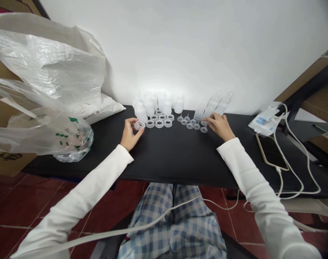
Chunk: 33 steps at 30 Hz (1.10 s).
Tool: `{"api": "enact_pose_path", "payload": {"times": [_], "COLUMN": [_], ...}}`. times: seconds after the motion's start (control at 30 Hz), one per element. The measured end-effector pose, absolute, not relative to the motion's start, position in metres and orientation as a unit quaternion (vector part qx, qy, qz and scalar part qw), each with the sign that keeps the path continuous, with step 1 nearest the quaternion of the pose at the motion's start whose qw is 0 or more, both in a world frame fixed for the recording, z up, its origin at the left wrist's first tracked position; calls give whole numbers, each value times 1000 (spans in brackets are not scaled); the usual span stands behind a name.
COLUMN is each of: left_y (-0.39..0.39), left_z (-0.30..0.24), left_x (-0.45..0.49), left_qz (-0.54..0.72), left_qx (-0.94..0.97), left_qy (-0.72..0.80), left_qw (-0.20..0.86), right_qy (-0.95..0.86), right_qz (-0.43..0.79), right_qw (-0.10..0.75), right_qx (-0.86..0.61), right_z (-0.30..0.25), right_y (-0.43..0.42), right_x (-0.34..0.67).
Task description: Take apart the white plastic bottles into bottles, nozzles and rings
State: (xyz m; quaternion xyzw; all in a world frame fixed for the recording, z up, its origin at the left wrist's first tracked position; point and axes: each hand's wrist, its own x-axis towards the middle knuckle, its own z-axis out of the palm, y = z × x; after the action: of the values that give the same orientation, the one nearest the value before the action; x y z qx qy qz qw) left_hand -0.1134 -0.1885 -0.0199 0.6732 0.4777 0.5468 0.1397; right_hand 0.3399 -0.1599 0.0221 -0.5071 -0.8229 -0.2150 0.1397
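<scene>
Between the thumb and fingers of my left hand (131,135) is a translucent screw ring (139,125), held tilted just above the table. Several more rings (159,123) lie in rows to its right, in front of a group of white baby bottles (167,106). My right hand (220,126) reaches into the right end of a cluster of clear bottle nipples (196,126). Its fingertips close around one nipple (204,123), partly hidden by the fingers. Stacked clear domed caps (214,98) stand just behind that hand.
A black table (164,154) stands against a white wall. Plastic bags (72,133) and a large white sack (58,68) crowd the left side. On the right lie a phone (272,151), a white power strip (265,121) and looping cables (296,176). Another cable crosses my lap.
</scene>
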Motion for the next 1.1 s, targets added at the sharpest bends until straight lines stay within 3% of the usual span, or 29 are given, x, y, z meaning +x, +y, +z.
{"api": "enact_pose_path", "payload": {"times": [0.47, 1.1], "left_y": [-193, -150], "left_z": [-14, -25], "left_x": [-120, -113], "left_qz": [396, 406], "left_qx": [661, 690], "left_qy": [608, 593], "left_qw": [190, 86], "right_qy": [-836, -769], "right_qz": [-197, -190], "right_qw": [127, 264], "right_qx": [-497, -551], "right_z": [12, 18], "right_y": [-152, -156], "right_x": [342, 337]}}
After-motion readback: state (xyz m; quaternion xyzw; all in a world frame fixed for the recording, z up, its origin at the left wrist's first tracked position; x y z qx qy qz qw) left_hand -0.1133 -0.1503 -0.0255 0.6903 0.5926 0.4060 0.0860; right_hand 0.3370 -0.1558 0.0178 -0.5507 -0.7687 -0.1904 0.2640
